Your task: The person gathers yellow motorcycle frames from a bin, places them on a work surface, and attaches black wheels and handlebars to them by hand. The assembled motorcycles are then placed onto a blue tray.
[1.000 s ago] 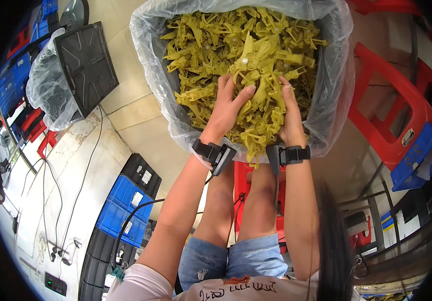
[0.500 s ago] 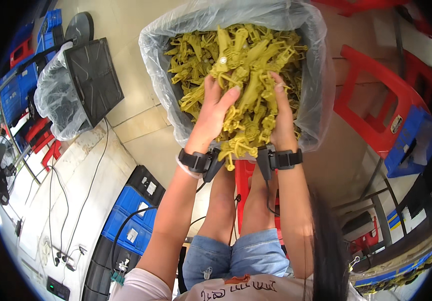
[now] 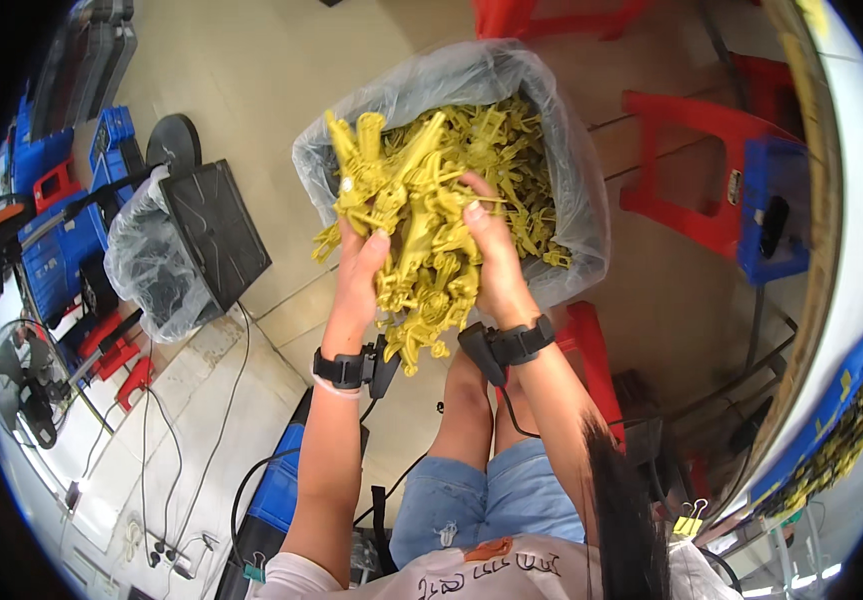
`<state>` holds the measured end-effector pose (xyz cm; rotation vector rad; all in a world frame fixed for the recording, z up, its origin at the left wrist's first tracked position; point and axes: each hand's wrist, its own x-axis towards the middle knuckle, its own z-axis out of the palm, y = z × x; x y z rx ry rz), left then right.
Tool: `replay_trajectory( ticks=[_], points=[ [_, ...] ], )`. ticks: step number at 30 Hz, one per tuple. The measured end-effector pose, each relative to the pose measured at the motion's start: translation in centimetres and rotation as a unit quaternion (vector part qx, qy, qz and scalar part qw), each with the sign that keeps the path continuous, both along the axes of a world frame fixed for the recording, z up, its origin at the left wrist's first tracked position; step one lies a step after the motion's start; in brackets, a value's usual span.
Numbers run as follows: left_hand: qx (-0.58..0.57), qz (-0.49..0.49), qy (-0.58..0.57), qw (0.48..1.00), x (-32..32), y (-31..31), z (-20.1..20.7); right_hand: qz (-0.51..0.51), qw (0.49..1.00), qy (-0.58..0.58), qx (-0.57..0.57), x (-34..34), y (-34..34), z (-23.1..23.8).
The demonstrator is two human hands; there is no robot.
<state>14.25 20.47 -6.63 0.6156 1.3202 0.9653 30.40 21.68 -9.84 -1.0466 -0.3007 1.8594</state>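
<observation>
A large clump of yellow-green moulded pieces, jagged and figure-like [image 3: 416,215], is held up between my two hands. My left hand [image 3: 353,280] is closed around its left side, the thumb lying on top. On the opposite side my right hand [image 3: 496,262] grips it, fingers partly hidden by the pieces. Some pieces hang down below the hands, between the black wrist straps. Just beyond is a bin lined with a clear plastic bag [image 3: 579,180], with many more of the same pieces [image 3: 511,150] in it. The clump covers the bin's near left part.
Red plastic stools [image 3: 681,215] stand to the right, with a blue tray [image 3: 773,215] against one. At the far right a table edge carries a blue tray of similar pieces [image 3: 841,435]. On the left are a bag-lined container [image 3: 156,265], a black panel [image 3: 219,235] and loose cables [image 3: 241,370].
My hands have lifted the clump up from the bin and toward me, and left. The view has swung right, bringing the table with the tray of pieces into sight.
</observation>
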Motion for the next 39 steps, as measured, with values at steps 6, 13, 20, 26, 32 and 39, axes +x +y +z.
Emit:
replay_trajectory(
  ticks=[6,13,20,26,32,39],
  points=[
    [-0.008,0.006,-0.086,0.996,-3.4,-2.9,3.2,0.034,0.997,-0.056,0.051,-2.0,-1.1,4.8],
    [0.041,-0.015,-0.048,0.998,-4.7,-4.3,8.9,0.037,0.996,-0.045,0.066,-3.1,-2.4,10.9],
    [0.101,-0.030,-0.012,0.994,-3.7,-2.5,17.6,0.000,0.994,0.019,0.107,-2.3,-1.7,19.1],
    [0.151,-0.060,-0.011,0.987,-1.1,-0.6,24.8,-0.046,0.988,0.064,0.135,-0.9,-1.2,25.8],
    [0.174,-0.078,-0.002,0.982,1.1,0.5,27.7,-0.081,0.982,0.090,0.148,1.2,-1.2,27.8],
    [0.206,-0.112,0.084,0.968,3.7,1.1,31.4,-0.118,0.975,0.098,0.159,3.0,-1.6,29.6]
  ],
)
